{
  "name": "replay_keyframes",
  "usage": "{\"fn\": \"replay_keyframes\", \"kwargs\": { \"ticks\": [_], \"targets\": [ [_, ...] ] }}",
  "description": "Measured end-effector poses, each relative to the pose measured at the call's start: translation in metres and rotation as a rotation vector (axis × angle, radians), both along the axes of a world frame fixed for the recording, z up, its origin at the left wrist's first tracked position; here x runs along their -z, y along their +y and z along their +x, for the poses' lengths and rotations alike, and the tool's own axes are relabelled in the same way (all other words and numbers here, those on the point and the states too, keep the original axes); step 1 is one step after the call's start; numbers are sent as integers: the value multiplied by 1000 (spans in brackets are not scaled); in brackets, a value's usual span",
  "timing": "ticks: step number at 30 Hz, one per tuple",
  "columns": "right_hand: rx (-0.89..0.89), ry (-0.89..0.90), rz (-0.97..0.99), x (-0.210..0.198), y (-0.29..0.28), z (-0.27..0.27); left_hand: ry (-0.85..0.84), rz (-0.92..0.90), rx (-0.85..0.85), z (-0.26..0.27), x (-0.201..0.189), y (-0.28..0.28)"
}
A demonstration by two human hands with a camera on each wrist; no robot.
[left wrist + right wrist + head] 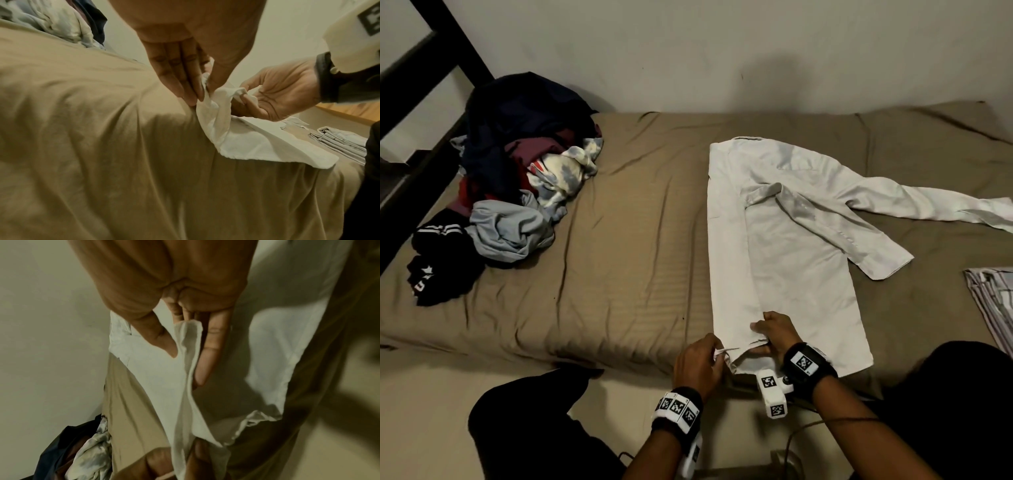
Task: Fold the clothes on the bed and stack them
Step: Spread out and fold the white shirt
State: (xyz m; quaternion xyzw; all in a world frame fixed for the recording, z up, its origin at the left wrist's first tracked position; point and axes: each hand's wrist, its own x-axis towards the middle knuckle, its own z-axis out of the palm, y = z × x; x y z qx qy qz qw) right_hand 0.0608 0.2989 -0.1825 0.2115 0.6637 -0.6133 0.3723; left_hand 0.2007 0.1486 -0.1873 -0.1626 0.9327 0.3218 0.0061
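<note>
One bed (619, 222) fills the view, with one white shirt (784, 274) spread across its right half, collar toward the wall and hem at the near edge. Its left side is already folded inward, with one sleeve laid across the body; the other sleeve (928, 202) trails off to the right, unfolded. One loose pile (517, 178) of unfolded clothes sits well apart at the bed's left end; I count roughly five or six garments in it, though they are too tangled to be sure. One folded stack (993, 301) lies at the right edge, near the shirt; its layers cannot be counted from here.

Two hands work the hem. The left hand (698, 366) pinches the hem's left corner between thumb and fingers, clamped on the shirt. The right hand (774, 332) grips the hem just beside it, thumb on top and fingers tucked under the folded edge, also clamped on the cloth.

Risks, as I judge them: both grips sit close together at the left of the hem, so lifting from here would leave the right side sagging and could spill the side fold open. The trailing sleeve would likely drag and bunch if the hem is carried up before it is tucked in. The thin cloth may also slip from the light left pinch.
</note>
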Motion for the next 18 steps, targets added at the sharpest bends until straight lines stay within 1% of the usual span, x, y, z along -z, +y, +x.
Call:
{"fn": "replay_keyframes", "kwargs": {
  "ticks": [5, 10, 12, 13, 15, 18],
  "targets": [
    [-13, 4, -36, 0, -5, 7, -93, 38, -151, 5, 3, 2],
    [-27, 6, -30, 2, -10, 13, -75, 23, -169, 4, 13, 13],
    [-31, -4, -37, 3, -10, 15, -75, 59, -183, 4, 11, 16],
    [-31, -9, -45, 3, -11, 16, -78, 93, -204, 5, 11, 17],
    [-35, -16, -62, 2, -12, 17, -71, 206, -300, 7, 7, 16],
    [-11, -57, -123, 0, -13, 17, -25, 454, -551, 2, 1, 12]
  ]
}}
